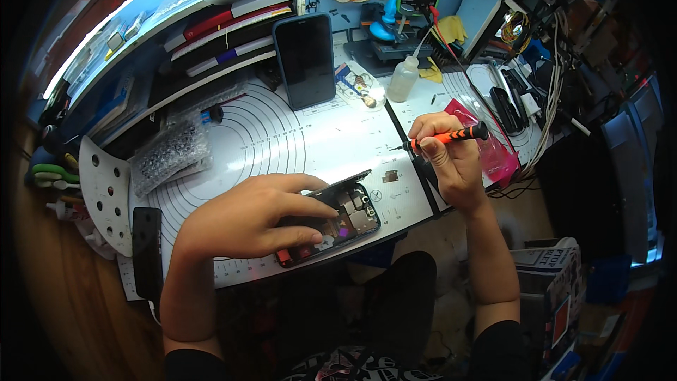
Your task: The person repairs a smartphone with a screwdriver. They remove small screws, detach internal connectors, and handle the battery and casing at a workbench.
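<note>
An opened smartphone [361,220] lies at the mat's near edge, its circuit board and camera modules exposed. The dark screen panel [350,179] stands tilted up along its far side. My left hand [257,215] reaches over the phone, its fingers around the raised panel and its thumb resting on the inner parts; its grip is partly hidden. Held up to the right of the phone, an orange and black screwdriver [458,135] is in my right hand [451,162], its thin tip pointing left, away from the phone. A small brownish metal part [390,176] lies on the mat just beyond the phone.
Behind the phone a second, dark smartphone [305,60] stands upright. A liquid bottle [404,79] is farther right, beside a pink plastic bag [486,152]. Bubble wrap [173,159] and a black slab-shaped device [147,254] lie left. Cables [553,92] hang at the right.
</note>
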Demonstrator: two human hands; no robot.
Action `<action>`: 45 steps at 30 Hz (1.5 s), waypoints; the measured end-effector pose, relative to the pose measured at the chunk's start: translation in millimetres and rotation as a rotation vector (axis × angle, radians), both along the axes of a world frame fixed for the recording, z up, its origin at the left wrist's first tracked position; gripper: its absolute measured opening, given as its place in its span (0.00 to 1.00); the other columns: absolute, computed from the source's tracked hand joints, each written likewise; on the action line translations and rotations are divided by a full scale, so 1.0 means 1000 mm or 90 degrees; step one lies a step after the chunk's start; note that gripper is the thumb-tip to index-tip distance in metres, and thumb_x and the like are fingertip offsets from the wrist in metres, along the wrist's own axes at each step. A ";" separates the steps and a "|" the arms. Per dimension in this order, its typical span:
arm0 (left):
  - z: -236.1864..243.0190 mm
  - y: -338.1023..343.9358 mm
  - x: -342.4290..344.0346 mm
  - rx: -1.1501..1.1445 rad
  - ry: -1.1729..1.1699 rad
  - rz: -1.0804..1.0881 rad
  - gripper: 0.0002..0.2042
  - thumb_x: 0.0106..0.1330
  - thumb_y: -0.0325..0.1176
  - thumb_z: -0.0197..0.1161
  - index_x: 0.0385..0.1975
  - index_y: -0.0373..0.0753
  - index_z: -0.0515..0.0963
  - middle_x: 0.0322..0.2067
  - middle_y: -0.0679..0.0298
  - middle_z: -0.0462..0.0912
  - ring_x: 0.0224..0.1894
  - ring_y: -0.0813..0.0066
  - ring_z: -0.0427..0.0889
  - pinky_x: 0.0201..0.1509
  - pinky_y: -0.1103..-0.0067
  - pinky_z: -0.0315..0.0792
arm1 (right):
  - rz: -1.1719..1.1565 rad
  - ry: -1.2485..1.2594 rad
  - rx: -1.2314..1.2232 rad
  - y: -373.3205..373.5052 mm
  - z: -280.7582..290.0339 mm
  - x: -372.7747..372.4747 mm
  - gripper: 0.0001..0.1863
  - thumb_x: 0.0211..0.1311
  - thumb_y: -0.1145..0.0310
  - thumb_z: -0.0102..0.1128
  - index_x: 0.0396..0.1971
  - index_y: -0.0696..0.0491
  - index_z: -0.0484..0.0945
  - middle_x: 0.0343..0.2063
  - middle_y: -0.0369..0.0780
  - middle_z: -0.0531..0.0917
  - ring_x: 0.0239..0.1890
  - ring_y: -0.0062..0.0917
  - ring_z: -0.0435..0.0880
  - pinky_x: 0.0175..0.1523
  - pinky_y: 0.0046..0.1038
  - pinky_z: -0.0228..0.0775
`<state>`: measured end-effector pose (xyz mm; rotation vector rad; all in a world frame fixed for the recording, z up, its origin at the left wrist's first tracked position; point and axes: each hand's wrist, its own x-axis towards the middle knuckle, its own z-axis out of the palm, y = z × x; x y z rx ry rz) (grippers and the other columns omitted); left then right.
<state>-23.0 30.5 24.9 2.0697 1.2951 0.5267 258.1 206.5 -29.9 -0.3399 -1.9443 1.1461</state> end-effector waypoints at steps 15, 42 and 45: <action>-0.003 0.001 -0.001 -0.011 0.005 0.008 0.12 0.68 0.38 0.72 0.48 0.43 0.89 0.57 0.45 0.83 0.55 0.45 0.86 0.57 0.65 0.79 | -0.084 0.118 -0.031 -0.020 -0.008 -0.006 0.21 0.75 0.74 0.65 0.60 0.58 0.66 0.39 0.42 0.85 0.39 0.22 0.83 0.50 0.26 0.76; -0.002 0.006 0.005 -0.045 -0.040 0.047 0.10 0.55 0.30 0.79 0.36 0.38 0.88 0.49 0.57 0.86 0.48 0.58 0.87 0.53 0.70 0.78 | -0.175 0.338 -0.097 -0.124 -0.035 -0.058 0.47 0.73 0.78 0.66 0.76 0.48 0.39 0.34 0.50 0.89 0.36 0.28 0.88 0.50 0.29 0.79; -0.003 0.006 0.005 -0.049 -0.051 0.051 0.10 0.55 0.30 0.79 0.35 0.37 0.87 0.49 0.57 0.86 0.48 0.58 0.86 0.53 0.70 0.78 | -0.167 0.337 -0.097 -0.124 -0.036 -0.058 0.46 0.73 0.77 0.66 0.76 0.48 0.40 0.34 0.50 0.89 0.36 0.28 0.88 0.50 0.30 0.79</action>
